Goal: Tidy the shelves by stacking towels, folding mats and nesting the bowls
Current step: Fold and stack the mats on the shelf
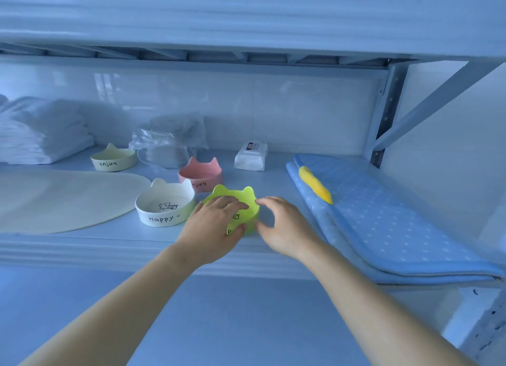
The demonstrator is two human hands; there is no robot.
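Green is the colour in play: a person grips the green bowl (235,193) at the near edge of the shelf (82,245). The left hand (216,228) is clamped over its rim, and the right hand (284,226) curls finger and thumb against its right wall. Whether it rests on the shelf or is lifted cannot be told. Nesting the bowls appears to be the step in hand. The white bowl (164,209) stands just left, the pink bowl (201,174) just behind, and the cream bowl (113,160) far left, near the stacked towels (41,135). The next move likely calls for lowering it squarely, ears aligned, into the white bowl. A blue mat (383,215) lies folded at right.
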